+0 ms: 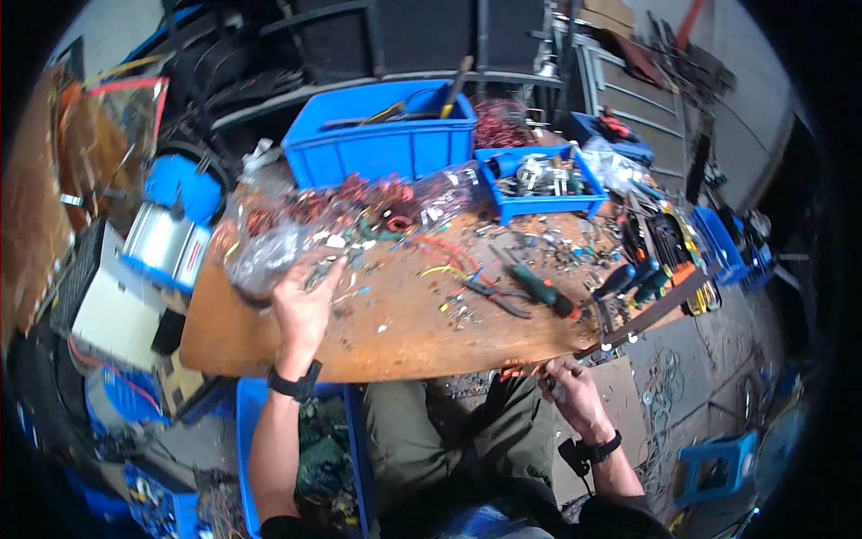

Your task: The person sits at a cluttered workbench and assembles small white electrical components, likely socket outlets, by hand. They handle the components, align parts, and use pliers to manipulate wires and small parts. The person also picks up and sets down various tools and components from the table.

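Note:
My left hand [303,307] is over the left part of the wooden table [404,346]. Its thumb and fingers curl together in a pinch beside small grey and white scraps [348,242]; what they hold, if anything, is too small to name. Just below the table's front edge, my right hand [573,393] is closed on an orange, copper-coloured piece [521,369] that sticks out to the left. Pliers with dark handles [498,296] and a green-handled screwdriver [541,289] lie between the hands, farther back. A plastic bag [269,258] rests beyond my left hand.
Copper wire coils [364,199] lie behind. A large blue bin [382,139] with tools and a smaller blue tray [548,202] of metal parts stand at the back. A bar-like tool [660,310] juts over the right edge. Another blue bin [247,440] sits below, by my legs.

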The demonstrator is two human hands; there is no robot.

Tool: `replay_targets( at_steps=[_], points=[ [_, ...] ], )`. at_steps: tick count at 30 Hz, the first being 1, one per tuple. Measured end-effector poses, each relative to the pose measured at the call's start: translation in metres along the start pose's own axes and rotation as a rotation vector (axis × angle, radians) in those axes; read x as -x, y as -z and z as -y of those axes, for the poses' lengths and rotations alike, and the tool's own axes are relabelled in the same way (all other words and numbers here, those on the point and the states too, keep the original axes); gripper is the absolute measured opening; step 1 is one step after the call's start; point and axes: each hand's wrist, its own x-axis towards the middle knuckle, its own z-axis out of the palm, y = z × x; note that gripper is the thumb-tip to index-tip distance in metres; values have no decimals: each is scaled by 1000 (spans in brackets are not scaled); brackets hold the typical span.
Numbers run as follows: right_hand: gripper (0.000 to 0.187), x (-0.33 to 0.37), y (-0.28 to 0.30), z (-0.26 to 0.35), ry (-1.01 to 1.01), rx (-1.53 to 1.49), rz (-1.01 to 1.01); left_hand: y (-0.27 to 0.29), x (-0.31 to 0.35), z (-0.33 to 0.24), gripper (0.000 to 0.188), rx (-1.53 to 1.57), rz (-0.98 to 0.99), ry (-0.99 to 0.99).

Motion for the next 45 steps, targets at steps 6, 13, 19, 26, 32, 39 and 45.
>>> replay_targets(
  at_steps=[6, 13, 19, 26, 32, 39, 45],
  points=[
    [21, 57, 50, -22, -128, -129, -114, -83, -71, -76, 16, 105, 154, -114],
    [15, 95, 88, -52, -229, -253, -199, -225, -132, -109, 20, 258, 333, -245],
    [13, 111, 126, -70, -266, -292, -263, -332, -174, -121, 18, 281, 361, -337],
    [14, 120, 158, -83, -236, -356, -313, -424, -192, -79, 16, 237, 267, -397],
    [14, 116, 161, -82, -255, -367, -328, -438, -156, 20, 24, -455, 541, -315],
    [12, 113, 166, -83, -324, -354, -356, -430, -142, 32, 26, -501, 716, -232],
    [13, 105, 155, -82, -293, -348, -310, -408, -151, 51, 34, -545, 595, -337]
  ],
)
